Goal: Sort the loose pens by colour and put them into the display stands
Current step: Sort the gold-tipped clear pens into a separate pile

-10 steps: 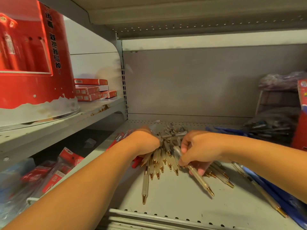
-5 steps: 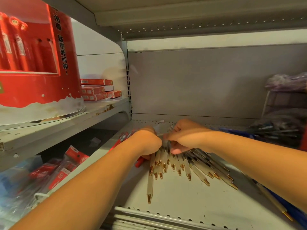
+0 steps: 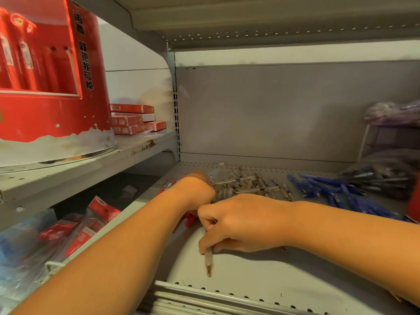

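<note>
Fingers of the right hand (image 3: 241,223) pinch a frosted, gold-tipped pen (image 3: 208,258) near the perforated metal shelf (image 3: 250,280) front edge; left hand (image 3: 195,192) curls away, grip hidden.

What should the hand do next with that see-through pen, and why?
Probably lift the clear pen that the right hand pinches and lay it with the other clear pens farther back, not with the blue pens. Its gold tip pokes out alone near the front of the shelf, away from its colour group.
</note>
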`<state>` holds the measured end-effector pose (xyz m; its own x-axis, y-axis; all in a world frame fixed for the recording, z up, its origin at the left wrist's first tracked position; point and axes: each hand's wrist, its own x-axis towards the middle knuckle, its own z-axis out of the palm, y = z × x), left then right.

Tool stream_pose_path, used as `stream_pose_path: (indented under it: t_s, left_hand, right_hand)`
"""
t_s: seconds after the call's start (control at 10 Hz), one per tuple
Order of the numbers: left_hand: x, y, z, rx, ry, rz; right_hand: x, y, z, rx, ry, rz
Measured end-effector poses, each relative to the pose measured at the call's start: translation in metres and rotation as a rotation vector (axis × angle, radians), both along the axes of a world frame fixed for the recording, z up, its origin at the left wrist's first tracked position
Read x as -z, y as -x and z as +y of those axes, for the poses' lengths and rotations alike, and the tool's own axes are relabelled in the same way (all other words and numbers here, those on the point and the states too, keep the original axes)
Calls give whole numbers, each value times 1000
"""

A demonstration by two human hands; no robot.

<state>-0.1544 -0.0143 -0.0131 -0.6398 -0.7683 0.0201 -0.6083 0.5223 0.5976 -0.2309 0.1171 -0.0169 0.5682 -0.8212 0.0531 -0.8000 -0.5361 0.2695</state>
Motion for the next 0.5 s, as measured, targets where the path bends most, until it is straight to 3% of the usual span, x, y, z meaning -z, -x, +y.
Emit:
stream_pose_path:
  t_s: [0.1,0.2,0.3,0.4,0.5]
  left_hand:
    - [0,9,-11,88,34,-161]
    - [6,5,-13,132,41,-142]
    - [11,1,-13,122,34,-112]
    - [12,1,-12,125,-42,-87]
    - [12,3,-11,134,-36,-55]
  right_hand:
    - [2,0,4,-37,100,64]
    - [7,1,11,-138,238,80]
    - [5,7,26,-214,307,-41]
    - [-5,19,41,-126,328,-119]
    - [-11,42,39,95,250,-125]
